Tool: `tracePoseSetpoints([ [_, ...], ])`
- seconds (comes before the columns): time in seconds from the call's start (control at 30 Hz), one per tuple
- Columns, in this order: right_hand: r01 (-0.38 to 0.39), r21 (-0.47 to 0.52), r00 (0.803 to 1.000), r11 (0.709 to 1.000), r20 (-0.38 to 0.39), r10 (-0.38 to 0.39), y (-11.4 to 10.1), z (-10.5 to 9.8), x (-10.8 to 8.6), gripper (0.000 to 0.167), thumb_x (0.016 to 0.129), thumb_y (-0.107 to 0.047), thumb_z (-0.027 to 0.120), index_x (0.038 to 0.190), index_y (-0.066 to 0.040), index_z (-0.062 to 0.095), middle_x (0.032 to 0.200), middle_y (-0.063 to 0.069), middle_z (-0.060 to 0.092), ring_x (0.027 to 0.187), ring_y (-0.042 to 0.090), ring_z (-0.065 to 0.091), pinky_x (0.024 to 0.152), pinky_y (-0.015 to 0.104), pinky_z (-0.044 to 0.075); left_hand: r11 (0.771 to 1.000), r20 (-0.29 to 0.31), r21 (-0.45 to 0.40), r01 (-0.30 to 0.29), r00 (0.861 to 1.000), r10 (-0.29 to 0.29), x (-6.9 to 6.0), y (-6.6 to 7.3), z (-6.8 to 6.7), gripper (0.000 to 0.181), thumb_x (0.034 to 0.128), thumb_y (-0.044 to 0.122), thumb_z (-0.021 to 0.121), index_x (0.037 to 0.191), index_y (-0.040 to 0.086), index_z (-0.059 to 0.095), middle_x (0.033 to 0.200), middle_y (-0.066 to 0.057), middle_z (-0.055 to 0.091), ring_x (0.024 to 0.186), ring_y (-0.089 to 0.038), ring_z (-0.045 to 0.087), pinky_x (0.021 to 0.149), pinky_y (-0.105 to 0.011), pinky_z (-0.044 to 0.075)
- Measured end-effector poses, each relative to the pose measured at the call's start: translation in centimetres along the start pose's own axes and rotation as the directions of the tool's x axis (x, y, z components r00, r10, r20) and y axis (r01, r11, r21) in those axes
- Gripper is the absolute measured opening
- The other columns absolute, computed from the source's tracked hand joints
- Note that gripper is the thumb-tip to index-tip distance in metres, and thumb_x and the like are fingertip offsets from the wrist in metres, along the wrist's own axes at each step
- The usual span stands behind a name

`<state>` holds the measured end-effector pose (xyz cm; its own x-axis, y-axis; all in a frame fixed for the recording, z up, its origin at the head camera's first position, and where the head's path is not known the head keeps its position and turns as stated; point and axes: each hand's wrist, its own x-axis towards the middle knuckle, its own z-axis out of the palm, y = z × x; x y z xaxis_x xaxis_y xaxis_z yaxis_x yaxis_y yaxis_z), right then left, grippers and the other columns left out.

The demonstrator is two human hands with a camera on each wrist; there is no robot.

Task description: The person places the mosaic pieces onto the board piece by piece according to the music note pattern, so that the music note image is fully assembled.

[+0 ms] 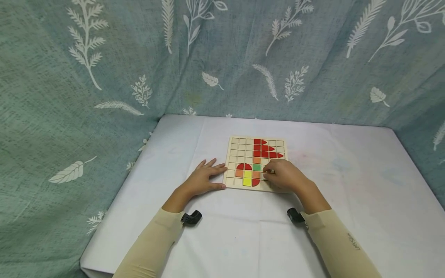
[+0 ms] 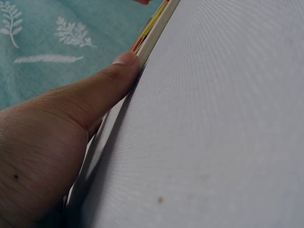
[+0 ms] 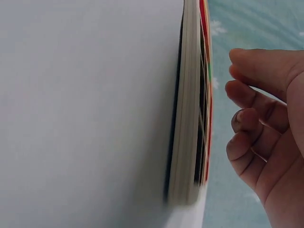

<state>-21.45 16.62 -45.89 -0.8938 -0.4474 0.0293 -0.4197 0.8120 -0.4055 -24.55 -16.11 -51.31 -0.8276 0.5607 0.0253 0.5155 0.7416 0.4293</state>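
A square wooden grid board (image 1: pixel 240 150) lies on the table, holding several flat coloured pieces. Red squares and red triangles (image 1: pixel 279 155) form rows at its upper right. Lower down are orange squares (image 1: pixel 239 173), a green square (image 1: pixel 256 167), yellow squares (image 1: pixel 247 181) and red quarter circles (image 1: pixel 255 182). My left hand (image 1: pixel 203 179) has its fingers spread against the board's left edge; in the left wrist view its thumb (image 2: pixel 126 59) touches that edge. Over the board's lower right is my right hand (image 1: pixel 283 173), fingers loosely bent, with no piece visible in them in the right wrist view.
A white cloth covers the table (image 1: pixel 226 235), extending around the board on all sides. Behind and to the left hangs a green curtain (image 1: pixel 139 46) with white leaf prints. Black devices (image 1: pixel 192 217) are strapped at both wrists.
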Motion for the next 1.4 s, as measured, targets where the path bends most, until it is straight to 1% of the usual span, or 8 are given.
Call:
tracePoseSetpoints([
  [0.3,-0.031,-0.015,0.999,0.999,-0.025,0.031,2.1,-0.9,-2.4,0.016,0.088,-0.017,0.071,0.101,-0.007,0.074,0.087,-0.004,0.064,0.080,0.015,0.058,0.075,0.037,0.051,1.000,-0.004,-0.011,-0.002,1.000,0.002,-0.1,0.2,0.0,0.088,0.0720,0.078,0.061,0.143,0.027,0.051,0.147,0.014,0.041,0.147,-0.019,0.015,0.118,-0.045,0.000],
  [0.5,-0.051,0.000,0.996,0.999,-0.077,0.051,3.2,-1.7,-4.5,0.018,0.086,-0.014,0.071,0.101,-0.003,0.073,0.087,-0.002,0.065,0.078,0.017,0.057,0.072,0.039,0.051,1.000,-0.016,0.001,-0.024,1.000,0.024,0.1,0.0,-0.1,0.086,0.0739,0.076,0.061,0.143,0.026,0.051,0.147,0.013,0.042,0.146,-0.020,0.016,0.118,-0.045,0.000],
  [0.6,-0.104,0.011,0.991,0.995,-0.084,0.105,4.2,-2.0,-5.6,0.021,0.086,-0.015,0.072,0.103,-0.003,0.073,0.088,0.000,0.065,0.079,0.018,0.059,0.071,0.040,0.051,1.000,-0.016,-0.003,-0.024,1.000,0.024,0.1,0.0,-0.1,0.086,0.0734,0.076,0.061,0.143,0.026,0.051,0.147,0.014,0.042,0.146,-0.019,0.016,0.118,-0.043,-0.001],
  [0.77,-0.199,0.009,0.978,0.980,-0.054,0.199,5.7,-2.6,-7.2,0.029,0.086,-0.020,0.074,0.108,-0.002,0.071,0.090,0.003,0.065,0.080,0.021,0.058,0.070,0.042,0.050,1.000,-0.008,-0.003,-0.024,1.000,0.024,0.1,0.0,0.0,0.087,0.0730,0.078,0.060,0.142,0.025,0.053,0.147,0.013,0.042,0.146,-0.019,0.016,0.118,-0.043,0.000],
  [1.0,-0.282,0.007,0.959,0.959,-0.016,0.282,7.1,-3.8,-8.8,0.042,0.084,-0.026,0.076,0.116,0.000,0.067,0.099,0.011,0.065,0.088,0.028,0.059,0.074,0.047,0.050,0.999,-0.026,-0.002,-0.035,0.999,0.035,-0.1,-0.3,0.1,0.085,0.0749,0.076,0.060,0.143,0.026,0.051,0.147,0.014,0.042,0.146,-0.019,0.016,0.118,-0.043,0.000],
  [1.13,-0.302,0.008,0.953,0.953,-0.006,0.302,7.6,-3.9,-9.4,0.044,0.083,-0.026,0.078,0.115,0.002,0.067,0.099,0.013,0.065,0.090,0.030,0.059,0.078,0.049,0.050,0.999,-0.022,-0.015,-0.034,0.999,0.034,-0.1,-0.2,0.1,0.085,0.0752,0.076,0.060,0.143,0.026,0.051,0.147,0.014,0.042,0.146,-0.018,0.015,0.118,-0.042,-0.001],
  [1.3,-0.293,0.000,0.956,0.956,0.033,0.292,7.7,-3.5,-8.9,0.047,0.083,-0.033,0.077,0.112,0.004,0.068,0.101,0.013,0.066,0.094,0.030,0.060,0.082,0.050,0.050,1.000,-0.011,-0.014,-0.018,1.000,0.018,-0.1,-0.2,0.0,0.085,0.0747,0.077,0.059,0.144,0.027,0.050,0.147,0.015,0.041,0.146,-0.017,0.014,0.118,-0.041,-0.002],
  [1.4,-0.288,-0.018,0.956,0.957,0.059,0.289,7.5,-3.3,-8.4,0.046,0.084,-0.037,0.076,0.108,0.002,0.069,0.095,0.008,0.066,0.087,0.026,0.059,0.077,0.047,0.050,1.000,-0.006,-0.011,-0.020,1.000,0.020,0.0,-0.1,0.0,0.086,0.0746,0.077,0.059,0.144,0.027,0.050,0.147,0.015,0.041,0.146,-0.016,0.014,0.118,-0.042,-0.002],
])
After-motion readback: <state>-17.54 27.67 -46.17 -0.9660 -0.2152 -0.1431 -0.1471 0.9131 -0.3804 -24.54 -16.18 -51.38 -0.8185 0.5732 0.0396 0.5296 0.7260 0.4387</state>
